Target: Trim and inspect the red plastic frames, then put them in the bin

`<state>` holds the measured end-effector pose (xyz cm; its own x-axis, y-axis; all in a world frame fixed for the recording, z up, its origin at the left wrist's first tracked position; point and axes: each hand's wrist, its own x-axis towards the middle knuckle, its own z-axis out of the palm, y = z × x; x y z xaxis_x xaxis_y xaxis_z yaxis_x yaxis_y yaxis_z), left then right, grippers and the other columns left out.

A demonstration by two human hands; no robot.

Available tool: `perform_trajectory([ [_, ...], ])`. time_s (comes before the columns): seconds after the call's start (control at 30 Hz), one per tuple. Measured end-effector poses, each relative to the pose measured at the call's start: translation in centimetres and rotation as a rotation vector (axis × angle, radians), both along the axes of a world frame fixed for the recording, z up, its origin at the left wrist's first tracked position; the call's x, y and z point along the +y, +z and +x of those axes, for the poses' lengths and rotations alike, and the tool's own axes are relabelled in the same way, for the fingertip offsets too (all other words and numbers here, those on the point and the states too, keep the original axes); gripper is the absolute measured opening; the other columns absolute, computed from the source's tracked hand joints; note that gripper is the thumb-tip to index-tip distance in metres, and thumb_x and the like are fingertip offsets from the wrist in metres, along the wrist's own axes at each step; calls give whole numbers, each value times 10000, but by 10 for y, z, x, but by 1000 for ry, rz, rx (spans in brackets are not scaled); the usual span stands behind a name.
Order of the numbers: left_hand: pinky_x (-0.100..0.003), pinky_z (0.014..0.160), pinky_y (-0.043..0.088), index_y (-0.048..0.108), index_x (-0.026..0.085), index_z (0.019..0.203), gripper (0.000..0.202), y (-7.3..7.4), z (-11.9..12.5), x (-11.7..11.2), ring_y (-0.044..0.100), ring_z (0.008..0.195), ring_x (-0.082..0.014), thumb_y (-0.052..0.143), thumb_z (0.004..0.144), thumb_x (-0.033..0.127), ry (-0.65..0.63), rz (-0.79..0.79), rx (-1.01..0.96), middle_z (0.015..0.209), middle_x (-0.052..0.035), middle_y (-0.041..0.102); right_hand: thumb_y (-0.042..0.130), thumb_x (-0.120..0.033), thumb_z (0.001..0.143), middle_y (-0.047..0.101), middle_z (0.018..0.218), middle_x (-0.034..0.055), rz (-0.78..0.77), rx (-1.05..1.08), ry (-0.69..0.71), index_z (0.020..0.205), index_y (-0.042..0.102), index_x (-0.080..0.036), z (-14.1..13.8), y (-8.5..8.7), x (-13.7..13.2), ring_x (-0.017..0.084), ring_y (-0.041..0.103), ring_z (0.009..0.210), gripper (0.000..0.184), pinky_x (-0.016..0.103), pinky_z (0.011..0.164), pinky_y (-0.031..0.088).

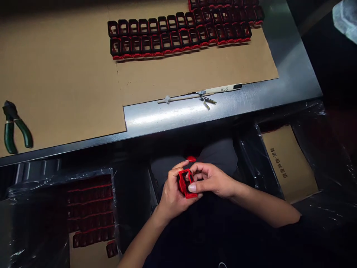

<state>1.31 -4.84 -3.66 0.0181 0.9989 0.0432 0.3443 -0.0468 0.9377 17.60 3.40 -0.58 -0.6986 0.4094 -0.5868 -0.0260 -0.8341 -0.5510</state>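
Observation:
Both hands meet over my lap, below the table edge. My left hand (171,193) is closed round a small red plastic frame (186,183), thumb on top. My right hand (212,179) pinches the same red frame from the right, its thumb pressed on the lower corner. A second small red piece (191,159) shows just above the fingers. On the table at the back, two long rows of black and red frames (181,35) stand side by side on brown cardboard (69,74).
Green-handled pliers (13,128) lie at the table's left. A thin stick and a white tool marked A55 (223,89) lie on the metal table (290,74). A plastic-lined bin of red frames (89,208) sits lower left; a lined box with cardboard (290,163) right.

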Motion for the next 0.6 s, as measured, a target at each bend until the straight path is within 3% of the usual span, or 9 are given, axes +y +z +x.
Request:
perform_trajectory([
  [0.27, -482, 945, 587, 458, 223, 1282, 660, 6, 0, 10, 623, 1229, -321, 772, 781, 516, -56, 5, 174, 1301, -162, 612, 908, -322, 661, 676, 717, -25, -73, 87, -75, 868, 593, -146, 6, -13, -1, 70, 589, 558, 416, 189, 535, 441],
  [0.5, -460, 940, 579, 485, 222, 1344, 708, 3, 2, 18, 657, 1144, -303, 709, 796, 611, -100, -39, 126, 1262, -145, 641, 921, -323, 631, 699, 839, 3, -91, 101, -149, 892, 614, -144, 4, -17, -4, 118, 663, 758, 441, 263, 776, 511],
  [0.6, -452, 942, 568, 516, 218, 1343, 695, 1, 0, 17, 664, 1135, -314, 732, 788, 578, -77, -107, 56, 1263, -147, 659, 925, -386, 607, 679, 796, -10, -41, 80, -177, 882, 591, -158, 16, -20, 3, 101, 631, 665, 489, 233, 665, 498],
])
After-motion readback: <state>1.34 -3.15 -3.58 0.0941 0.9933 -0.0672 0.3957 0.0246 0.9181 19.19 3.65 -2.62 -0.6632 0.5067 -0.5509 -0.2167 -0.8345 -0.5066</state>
